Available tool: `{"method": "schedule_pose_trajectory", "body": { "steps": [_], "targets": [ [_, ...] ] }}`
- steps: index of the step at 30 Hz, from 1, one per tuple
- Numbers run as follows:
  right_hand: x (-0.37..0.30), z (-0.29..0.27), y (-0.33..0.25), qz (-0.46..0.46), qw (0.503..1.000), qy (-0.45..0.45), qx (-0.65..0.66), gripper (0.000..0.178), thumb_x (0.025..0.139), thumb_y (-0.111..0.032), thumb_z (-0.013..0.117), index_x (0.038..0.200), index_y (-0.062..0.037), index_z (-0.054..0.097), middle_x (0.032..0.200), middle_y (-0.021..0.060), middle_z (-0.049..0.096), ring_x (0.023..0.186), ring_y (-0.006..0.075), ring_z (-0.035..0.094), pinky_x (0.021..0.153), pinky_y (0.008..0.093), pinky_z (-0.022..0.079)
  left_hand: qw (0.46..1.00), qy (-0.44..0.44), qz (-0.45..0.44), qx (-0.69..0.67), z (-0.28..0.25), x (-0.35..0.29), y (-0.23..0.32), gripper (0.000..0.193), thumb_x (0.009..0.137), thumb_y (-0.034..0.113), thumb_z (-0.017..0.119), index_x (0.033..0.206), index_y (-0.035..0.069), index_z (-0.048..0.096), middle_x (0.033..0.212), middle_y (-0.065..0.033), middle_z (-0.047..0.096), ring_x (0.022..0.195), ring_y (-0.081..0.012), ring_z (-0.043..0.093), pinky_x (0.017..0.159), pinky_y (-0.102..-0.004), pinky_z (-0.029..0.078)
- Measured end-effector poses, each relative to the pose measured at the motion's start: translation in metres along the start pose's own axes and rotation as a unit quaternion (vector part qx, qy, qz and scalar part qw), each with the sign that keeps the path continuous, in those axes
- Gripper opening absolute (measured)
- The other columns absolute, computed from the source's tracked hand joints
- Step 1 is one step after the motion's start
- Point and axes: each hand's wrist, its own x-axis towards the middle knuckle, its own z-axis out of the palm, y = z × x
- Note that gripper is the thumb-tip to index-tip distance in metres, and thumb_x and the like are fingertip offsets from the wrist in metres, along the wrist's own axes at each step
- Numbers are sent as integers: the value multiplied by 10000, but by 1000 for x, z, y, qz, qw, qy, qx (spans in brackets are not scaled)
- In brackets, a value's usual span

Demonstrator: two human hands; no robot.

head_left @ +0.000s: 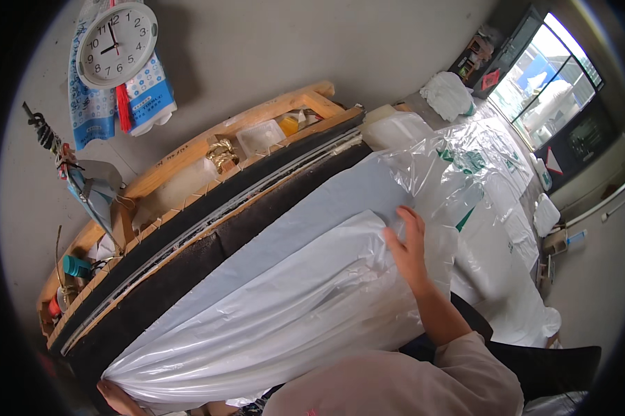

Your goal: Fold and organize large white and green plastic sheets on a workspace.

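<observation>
A thin, wrinkled white plastic sheet [278,305] lies across a dark work surface. At its lower left end my left hand [118,400] pinches the gathered corner, and the folds fan out from there; part of this hand is cut off by the dark rim. My right hand [411,253] rests at the sheet's far right end, thumb and fingers apart, with nothing visibly gripped. Beneath the white sheet, a flat pale grey-blue sheet [305,201] shows along the far side. Clear plastic film [433,187] lies just right of my right hand.
Behind the work surface [229,243] runs a wooden trough [187,156] with a clear plastic tub [260,137], gold cord [222,154] and a teal container [76,266]. A round clock [117,46] hangs on the wall. White plastic bags [492,277] cover the right side.
</observation>
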Motion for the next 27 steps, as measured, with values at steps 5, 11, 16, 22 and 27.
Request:
{"method": "schedule_pose_trajectory", "body": {
  "steps": [5, 11, 16, 22, 27],
  "targets": [
    [45, 52, 3, -62, 998, -25, 21, 273, 746, -136, 645, 972, -52, 517, 1000, 139, 580, 887, 305, 566, 820, 384, 424, 998, 48, -28, -1, -47, -42, 78, 247, 865, 270, 480, 912, 68, 615, 872, -137, 648, 760, -324, 612, 651, -399, 480],
    [88, 84, 30, -10, 983, 12, -181, 86, 787, -104, 555, 856, -80, 510, 782, 115, 551, 693, 334, 561, 619, 447, 446, 999, 30, -13, -6, -42, -30, 74, 294, 866, 304, 497, 961, 50, 610, 903, -159, 638, 778, -327, 613, 652, -416, 483],
    [71, 84, -30, -236, 950, -133, -152, 166, 798, -176, 554, 939, -87, 559, 935, 62, 574, 859, 279, 521, 789, 466, 391, 998, 10, -56, 13, -57, -32, 70, 307, 874, 303, 491, 980, 45, 619, 951, -156, 630, 836, -319, 605, 707, -422, 475],
    [51, 81, -14, -204, 944, -87, -244, 251, 777, -184, 595, 1013, -100, 582, 1156, 43, 537, 1046, 247, 479, 951, 518, 245, 994, 77, -6, 75, -75, -37, 42, 300, 915, 238, 416, 1076, 4, 510, 929, -219, 601, 823, -378, 588, 657, -450, 480],
    [96, 94, 4, -148, 965, -113, -187, 151, 757, -249, 632, 878, -160, 640, 1321, 86, 401, 1269, 266, 285, 1014, 567, 122, 986, 161, 25, -22, -85, -75, 44, 263, 913, 224, 417, 1055, 14, 488, 916, -232, 593, 797, -380, 595, 631, -452, 479]
  ]
}}
